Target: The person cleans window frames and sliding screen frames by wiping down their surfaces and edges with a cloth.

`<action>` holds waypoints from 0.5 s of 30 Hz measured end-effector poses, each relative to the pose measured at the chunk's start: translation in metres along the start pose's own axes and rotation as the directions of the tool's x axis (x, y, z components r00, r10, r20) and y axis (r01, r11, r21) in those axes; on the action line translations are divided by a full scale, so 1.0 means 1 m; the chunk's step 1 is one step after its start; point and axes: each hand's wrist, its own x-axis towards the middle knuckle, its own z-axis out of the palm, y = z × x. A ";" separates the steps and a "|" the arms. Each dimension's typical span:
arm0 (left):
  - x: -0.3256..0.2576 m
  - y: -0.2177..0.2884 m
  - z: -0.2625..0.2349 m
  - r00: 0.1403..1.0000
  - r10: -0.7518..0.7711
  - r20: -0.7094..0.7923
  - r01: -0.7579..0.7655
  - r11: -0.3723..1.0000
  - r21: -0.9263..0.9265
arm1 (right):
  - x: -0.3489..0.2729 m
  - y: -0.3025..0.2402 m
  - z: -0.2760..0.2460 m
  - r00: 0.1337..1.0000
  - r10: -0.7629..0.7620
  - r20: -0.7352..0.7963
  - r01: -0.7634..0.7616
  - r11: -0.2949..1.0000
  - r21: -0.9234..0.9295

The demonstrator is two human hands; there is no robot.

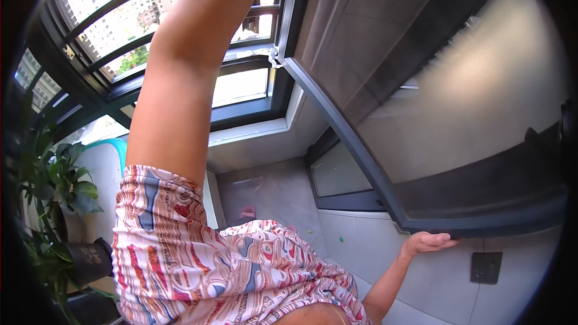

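Note:
A large mesh window screen [475,114] in a dark grey frame stands tilted across the right side of the view. My right hand [428,242] is at the frame's lower corner, palm up, its fingers curled against the bottom edge. My left arm [180,84] stretches up past the top of the picture, so its hand is out of sight. Beside the frame's upper left corner, a small white fitting [275,58] sits at the window frame [289,18].
Dark-framed windows [126,12] with buildings outside fill the upper left. Leafy potted plants [60,186] stand at the left, one in a dark pot [90,262]. A pink slipper [247,211] lies on the grey floor [277,189]. A dark square wall plate [486,268] is below the screen.

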 end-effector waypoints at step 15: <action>-0.305 0.067 -0.074 0.773 -0.540 0.334 0.620 0.755 -0.214 | 0.002 -0.001 0.004 0.999 -0.031 0.010 0.032 0.999 -0.036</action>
